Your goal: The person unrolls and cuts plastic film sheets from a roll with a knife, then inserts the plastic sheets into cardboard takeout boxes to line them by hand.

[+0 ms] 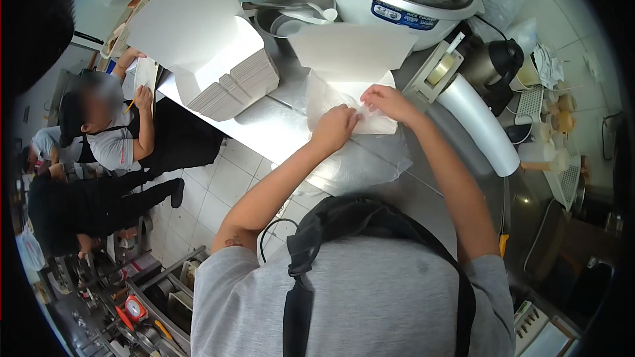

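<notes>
An open white paper food box (pixel 350 46) stands on the metal counter, its lid folded up toward the back. Thin clear plastic (pixel 370 158) lies inside the box and spills over its front edge onto the counter. At the front of the box, my left hand (pixel 335 127) has its fingers pinched together on the plastic. My right hand (pixel 387 102) is inside the right half, fingers curled and fingertips closed on the plastic beside my left hand. Exactly how much plastic each hand grips is partly hidden by the fingers.
Left of the box sits a stack of nested white boxes (pixel 231 82). Behind are a metal bowl with utensils (pixel 288 20) and a rice cooker (pixel 403 0). A plastic roll (pixel 479 125) and a tape dispenser (pixel 436 69) lie right. A co-worker (pixel 112 125) writes at left.
</notes>
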The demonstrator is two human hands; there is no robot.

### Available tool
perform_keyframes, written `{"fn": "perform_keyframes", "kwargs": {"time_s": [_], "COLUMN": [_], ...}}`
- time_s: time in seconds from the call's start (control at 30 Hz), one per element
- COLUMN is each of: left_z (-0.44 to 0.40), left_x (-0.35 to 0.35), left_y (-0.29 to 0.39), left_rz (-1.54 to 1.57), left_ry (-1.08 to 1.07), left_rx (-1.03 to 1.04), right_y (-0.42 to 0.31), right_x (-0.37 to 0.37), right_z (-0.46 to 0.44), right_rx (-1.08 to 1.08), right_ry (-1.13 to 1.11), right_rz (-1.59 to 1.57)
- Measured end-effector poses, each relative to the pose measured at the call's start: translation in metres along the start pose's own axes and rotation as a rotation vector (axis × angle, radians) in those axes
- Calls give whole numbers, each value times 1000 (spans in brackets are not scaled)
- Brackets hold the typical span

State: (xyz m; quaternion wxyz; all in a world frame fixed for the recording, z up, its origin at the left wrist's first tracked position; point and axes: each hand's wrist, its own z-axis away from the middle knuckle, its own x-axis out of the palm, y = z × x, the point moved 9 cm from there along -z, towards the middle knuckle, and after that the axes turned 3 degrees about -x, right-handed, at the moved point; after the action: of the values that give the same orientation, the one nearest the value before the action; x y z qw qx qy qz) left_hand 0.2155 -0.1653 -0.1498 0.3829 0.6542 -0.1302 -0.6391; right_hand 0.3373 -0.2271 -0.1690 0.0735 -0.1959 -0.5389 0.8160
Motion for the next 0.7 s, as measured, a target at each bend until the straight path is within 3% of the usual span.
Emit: {"fn": "perform_keyframes", "kwargs": {"time_s": [0.2, 0.3, 0.53, 0.7], "left_z": [28, 49, 82, 98], "left_x": [-13, -28, -49, -63], "left_y": [12, 14, 15, 21], "left_rz": [92, 234, 406, 290], "left_ry": [51, 73, 36, 224], "left_rx": [72, 112, 71, 124], "right_y": [-5, -10, -18, -17], "right_x": [13, 19, 29, 16], "right_z": [8, 14, 28, 26], "right_rx": [-153, -100, 9, -18], "right_ry": [79, 148, 191, 191], "right_rz": [777, 920, 1042, 916]}}
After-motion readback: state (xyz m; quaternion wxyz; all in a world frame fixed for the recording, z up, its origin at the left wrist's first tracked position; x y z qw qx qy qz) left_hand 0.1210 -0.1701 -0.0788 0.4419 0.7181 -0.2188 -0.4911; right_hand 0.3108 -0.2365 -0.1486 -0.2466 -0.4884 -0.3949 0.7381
